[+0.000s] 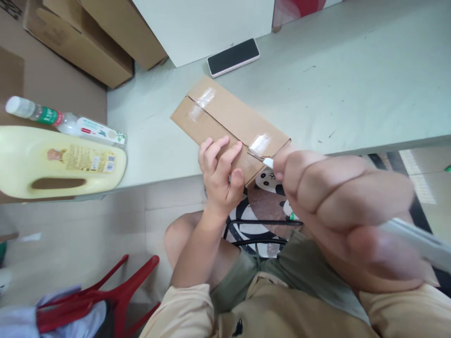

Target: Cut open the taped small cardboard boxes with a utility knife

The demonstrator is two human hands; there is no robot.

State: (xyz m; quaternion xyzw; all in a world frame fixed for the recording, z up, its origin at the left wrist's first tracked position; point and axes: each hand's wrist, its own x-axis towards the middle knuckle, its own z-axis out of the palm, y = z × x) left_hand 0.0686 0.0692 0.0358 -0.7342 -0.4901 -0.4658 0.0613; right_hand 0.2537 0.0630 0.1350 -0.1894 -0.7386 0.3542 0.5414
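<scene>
A flat brown cardboard box lies aslant at the table's front edge, its near corner jutting past it. Clear tape crosses the seam near the right end, and another strip crosses near the left end. My left hand holds the box down, its fingers bent and spread on top, the thumb near the front side. In my right hand, closed and partly blurred, is a white-handled utility knife. Its thin blade reaches the seam beside the right tape; whether it has cut in, I cannot tell.
A phone-like black-and-white device lies behind the box, by a white panel. Cardboard cartons stand back left. A yellow jug and a clear bottle lie at left. Below is a red stool.
</scene>
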